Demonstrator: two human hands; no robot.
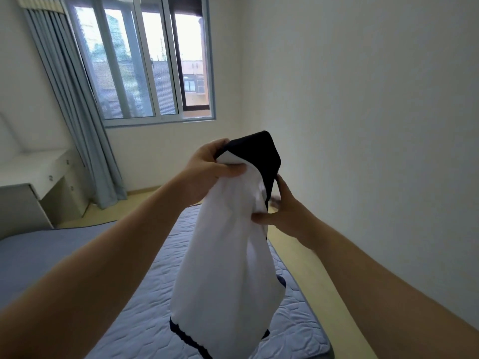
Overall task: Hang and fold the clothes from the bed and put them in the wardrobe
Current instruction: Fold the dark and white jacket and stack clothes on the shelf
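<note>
a blue-framed window [145,60] fills the far wall, with a pale blue curtain [77,112] hanging down its left side to the floor [298,257]. at the left stands a white surface [39,167] with small drawers, and a grey cabinet sits just beside it. a bed [140,286] with a quilted grey-blue cover runs from the lower left toward the middle, and a bare wall [363,99] closes the right side. nothing lies between the hands and the camera. a white garment [225,255] with a dark collar and dark hem trim hangs in the air above the bed, its lower edge near the cover. the left hand [207,167] grips its top, thumb pressed over the white cloth and fingers curled round the edge by the dark collar. the right hand [287,213] pinches the cloth lower down at the right edge, thumb on the white side; its other fingers are blurred behind the dark part. both forearms reach forward and up from the bottom corners, the left hand held higher than the right.
</note>
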